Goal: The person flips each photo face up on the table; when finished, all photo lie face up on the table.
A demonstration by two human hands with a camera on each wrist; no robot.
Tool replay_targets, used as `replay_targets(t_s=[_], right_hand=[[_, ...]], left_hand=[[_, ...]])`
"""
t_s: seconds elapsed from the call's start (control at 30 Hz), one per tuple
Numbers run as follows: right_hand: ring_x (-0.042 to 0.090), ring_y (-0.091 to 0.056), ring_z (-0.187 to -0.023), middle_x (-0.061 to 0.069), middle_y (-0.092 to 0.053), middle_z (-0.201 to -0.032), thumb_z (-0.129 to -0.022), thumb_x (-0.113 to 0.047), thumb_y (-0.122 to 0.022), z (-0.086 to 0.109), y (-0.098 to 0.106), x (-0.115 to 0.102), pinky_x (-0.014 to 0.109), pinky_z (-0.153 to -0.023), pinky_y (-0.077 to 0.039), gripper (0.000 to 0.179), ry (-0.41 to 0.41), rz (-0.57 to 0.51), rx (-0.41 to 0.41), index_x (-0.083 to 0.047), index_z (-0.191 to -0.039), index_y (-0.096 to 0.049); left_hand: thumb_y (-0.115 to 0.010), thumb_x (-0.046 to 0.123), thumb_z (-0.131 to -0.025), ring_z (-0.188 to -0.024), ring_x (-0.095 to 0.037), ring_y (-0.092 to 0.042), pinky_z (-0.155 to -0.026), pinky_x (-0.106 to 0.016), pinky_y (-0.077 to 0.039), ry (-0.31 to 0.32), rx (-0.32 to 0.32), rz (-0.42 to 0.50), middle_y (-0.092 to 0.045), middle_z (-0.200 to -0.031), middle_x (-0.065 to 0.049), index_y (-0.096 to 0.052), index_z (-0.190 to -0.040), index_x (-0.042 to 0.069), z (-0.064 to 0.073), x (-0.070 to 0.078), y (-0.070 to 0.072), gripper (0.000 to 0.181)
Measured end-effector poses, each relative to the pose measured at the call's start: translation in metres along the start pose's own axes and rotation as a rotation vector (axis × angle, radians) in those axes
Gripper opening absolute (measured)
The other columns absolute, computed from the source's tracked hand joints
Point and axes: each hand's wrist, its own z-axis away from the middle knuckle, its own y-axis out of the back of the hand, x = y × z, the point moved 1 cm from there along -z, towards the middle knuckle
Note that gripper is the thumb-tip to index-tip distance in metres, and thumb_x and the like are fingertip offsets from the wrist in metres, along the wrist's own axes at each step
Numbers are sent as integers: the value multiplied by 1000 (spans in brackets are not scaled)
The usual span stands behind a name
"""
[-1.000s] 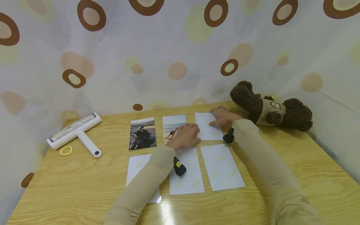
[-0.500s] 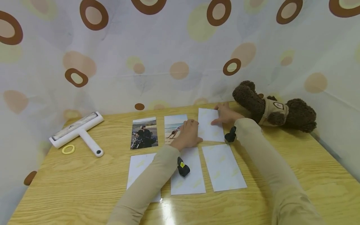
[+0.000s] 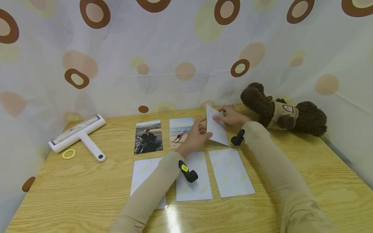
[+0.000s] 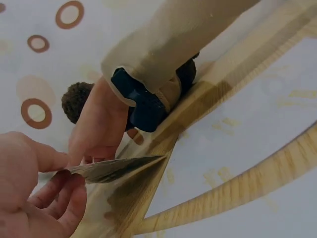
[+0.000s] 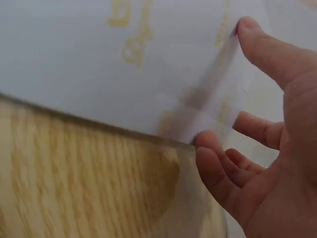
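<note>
A photo print [image 3: 216,130] is raised and tilted over the back of the table, its white back with faint yellow print [image 5: 74,59] towards me. My left hand [image 3: 196,137] pinches its left edge between thumb and fingers; the left wrist view shows the print [image 4: 116,167] nearly edge-on, its picture side dark. At the opposite edge, my right hand [image 3: 232,116] holds it with the thumb on the white back and fingers behind. Left of it lie two picture-up photos: a motorcycle rider [image 3: 148,139] and a beach scene [image 3: 178,131], partly covered by my left hand.
Nearer me lie three white-backed prints: left [image 3: 144,170], middle [image 3: 193,186] and right [image 3: 231,173]; my left arm covers parts of two. A white squeegee-like tool [image 3: 94,148] and yellow ring [image 3: 69,154] lie left. A brown teddy bear [image 3: 310,118] lies right, by the patterned cloth [image 3: 163,42].
The print lay flat, then its far edge rose; now it stands tilted off the table. My left hand has gone from resting beside it to pinching its left edge.
</note>
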Motion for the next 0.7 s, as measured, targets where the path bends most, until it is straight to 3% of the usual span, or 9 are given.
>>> replay_targets(t_s=[0.13,0.2,0.33,0.4,0.47,0.7], right_hand=[[34,-62,-89,31,-33,-140,-98,-39,-54,1,1,-4,44,-85,-49,63,-7,-126,-25,1,-143,-34],[31,-60,-89,29,-40,-135,-97,-37,-55,3,2,-9,41,-83,-50,65,-10,-176,-17,-2,-147,-30],[25,-51,-72,17,-54,-98,-99,-31,-54,7,4,-21,37,-68,-47,67,10,-306,-24,-9,-153,-21],[22,-46,-61,9,-52,-77,-100,-33,-50,8,5,-26,36,-59,-43,68,18,-371,-37,-11,-155,-15],[19,-40,-53,3,-48,-66,-100,-38,-47,9,7,-32,35,-54,-38,71,26,-417,-51,-13,-156,-11],[18,-42,-50,2,-48,-63,-101,-41,-44,9,11,-42,35,-52,-41,62,40,-475,-57,-5,-149,-29]], left_hand=[[-58,6,-95,-110,-28,-59,-88,-37,-53,20,-8,151,-52,-132,-19,-30,-150,15,-2,3,0,62],[-57,7,-96,-114,-30,-59,-89,-39,-53,31,-13,188,-49,-138,-19,-30,-150,17,-3,4,0,62],[-56,9,-96,-119,-31,-56,-94,-41,-51,35,-22,248,-44,-145,-18,-29,-151,19,-3,4,-1,62],[-55,8,-96,-121,-31,-55,-96,-44,-49,18,-33,277,-42,-147,-17,-29,-151,20,-3,4,-2,62],[-55,8,-96,-122,-32,-54,-97,-45,-48,-6,-53,297,-41,-148,-17,-30,-152,21,-3,5,-3,62],[-53,10,-98,-128,-31,-49,-98,-40,-48,-69,-131,279,-39,-150,-15,-29,-152,23,-2,12,-2,61]])
